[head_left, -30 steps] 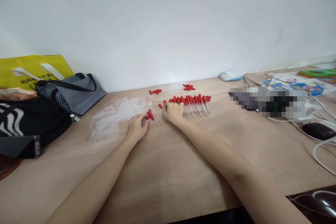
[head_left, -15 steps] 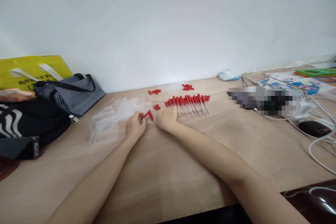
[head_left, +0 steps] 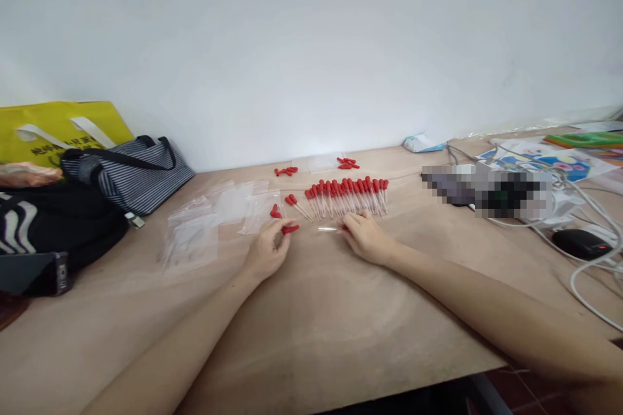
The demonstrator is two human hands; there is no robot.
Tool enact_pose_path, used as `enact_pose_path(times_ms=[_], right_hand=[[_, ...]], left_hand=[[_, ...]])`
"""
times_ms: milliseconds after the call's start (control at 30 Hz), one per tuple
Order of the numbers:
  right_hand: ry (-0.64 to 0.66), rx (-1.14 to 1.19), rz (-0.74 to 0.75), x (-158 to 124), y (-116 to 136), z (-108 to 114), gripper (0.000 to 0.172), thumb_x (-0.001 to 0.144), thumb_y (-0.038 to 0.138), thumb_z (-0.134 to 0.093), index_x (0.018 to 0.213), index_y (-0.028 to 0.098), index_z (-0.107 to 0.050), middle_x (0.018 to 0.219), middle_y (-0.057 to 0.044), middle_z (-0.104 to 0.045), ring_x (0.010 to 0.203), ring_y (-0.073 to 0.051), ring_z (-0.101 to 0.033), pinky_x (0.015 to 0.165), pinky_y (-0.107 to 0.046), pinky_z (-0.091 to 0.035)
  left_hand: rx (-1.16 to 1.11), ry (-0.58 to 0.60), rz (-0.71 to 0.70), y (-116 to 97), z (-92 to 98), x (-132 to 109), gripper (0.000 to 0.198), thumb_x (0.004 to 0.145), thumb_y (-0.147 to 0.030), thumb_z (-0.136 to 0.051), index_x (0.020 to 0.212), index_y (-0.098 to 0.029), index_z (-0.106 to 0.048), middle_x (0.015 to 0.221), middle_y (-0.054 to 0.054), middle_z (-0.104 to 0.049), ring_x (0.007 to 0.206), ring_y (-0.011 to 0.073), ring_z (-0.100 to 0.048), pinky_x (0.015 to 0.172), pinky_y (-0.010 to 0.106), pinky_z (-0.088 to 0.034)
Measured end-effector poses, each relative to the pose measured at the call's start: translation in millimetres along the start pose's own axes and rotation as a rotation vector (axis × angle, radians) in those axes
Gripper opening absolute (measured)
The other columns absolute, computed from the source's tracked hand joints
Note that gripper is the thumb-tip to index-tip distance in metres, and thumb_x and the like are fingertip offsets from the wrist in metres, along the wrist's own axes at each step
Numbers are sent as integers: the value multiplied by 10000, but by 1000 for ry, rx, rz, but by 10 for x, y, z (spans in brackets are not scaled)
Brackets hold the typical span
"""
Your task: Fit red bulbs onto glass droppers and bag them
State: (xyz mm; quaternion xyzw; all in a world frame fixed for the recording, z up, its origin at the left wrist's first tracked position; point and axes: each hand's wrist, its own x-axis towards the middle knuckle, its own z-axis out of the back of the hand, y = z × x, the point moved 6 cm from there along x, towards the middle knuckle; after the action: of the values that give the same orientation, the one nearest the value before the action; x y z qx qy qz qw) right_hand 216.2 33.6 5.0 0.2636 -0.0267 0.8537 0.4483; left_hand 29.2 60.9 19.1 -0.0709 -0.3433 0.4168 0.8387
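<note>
Between the fingers of my left hand [head_left: 270, 249] is a red rubber bulb [head_left: 291, 229], its end pointing right. My right hand [head_left: 366, 236] pinches a clear glass dropper tube [head_left: 328, 229], which sticks out to the left toward the bulb; a gap separates the two. Just behind my left hand lie loose red bulbs [head_left: 275, 211]. A pair of droppers with red bulbs [head_left: 291, 199] rests to their right. Beyond my right hand, a row of several assembled droppers [head_left: 346, 188] lies side by side, red bulbs toward the wall.
Clear zip bags [head_left: 192, 233] spread over the table left of my hands. More red bulbs [head_left: 286, 171] and a bag with tubes [head_left: 324, 163] lie near the wall. Bags and a striped pouch [head_left: 141, 175] stand left; cables, papers and a black mouse [head_left: 581, 242] are at right.
Both hands have moved nearer to me and farther apart. My right hand has come away from the droppers with a glass tube; my left has lifted one red bulb from the loose ones.
</note>
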Motion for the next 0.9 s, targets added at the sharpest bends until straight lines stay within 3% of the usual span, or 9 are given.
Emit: enact_pose_path(times_ms=[100,200,367,500,700,900], right_hand=[[-45,16,65,-198,-87,87,238,879,199,-328,1021,129,-505,897,-94,-580,783,-170,-496,721,-292,-308],[-43,-18,75,-231,-84,95,264,874,189,-339,1062,147,-518,891,-92,-577,767,-169,-487,702,-296,-306],[0,17,112,-148,71,31,243,868,173,-352,989,152,-562,853,-76,-580,821,-166,-493,728,-307,-284],[-11,23,95,-126,124,43,216,859,193,-377,945,157,-572,844,-60,-588,815,-161,-496,747,-317,-260],[-52,11,57,-123,150,56,180,841,198,-399,882,162,-571,823,-47,-585,776,-151,-488,735,-311,-244],[-58,22,46,-108,197,38,166,839,200,-406,870,156,-562,808,-42,-578,756,-143,-482,719,-301,-249]], left_hand=[[-18,144,-122,-234,-129,-48,255,769,-113,-410,962,-165,-570,891,53,-609,835,160,-558,773,302,-447],[5,210,-160,-294,-199,-59,260,788,-128,-411,977,-171,-585,896,55,-602,808,156,-556,748,303,-454],[94,140,-119,-205,-218,-17,210,794,-254,-490,926,-157,-622,987,91,-595,914,211,-539,803,371,-441],[71,122,-135,-230,-230,-8,164,812,-240,-476,807,-171,-625,898,64,-629,889,196,-554,813,368,-431],[62,165,-145,-313,-267,-45,161,855,-233,-397,877,-181,-547,901,33,-635,886,181,-567,927,454,-317],[-5,183,-174,-352,-284,-67,179,875,-262,-345,901,-191,-507,884,24,-628,876,162,-570,981,443,-264]])
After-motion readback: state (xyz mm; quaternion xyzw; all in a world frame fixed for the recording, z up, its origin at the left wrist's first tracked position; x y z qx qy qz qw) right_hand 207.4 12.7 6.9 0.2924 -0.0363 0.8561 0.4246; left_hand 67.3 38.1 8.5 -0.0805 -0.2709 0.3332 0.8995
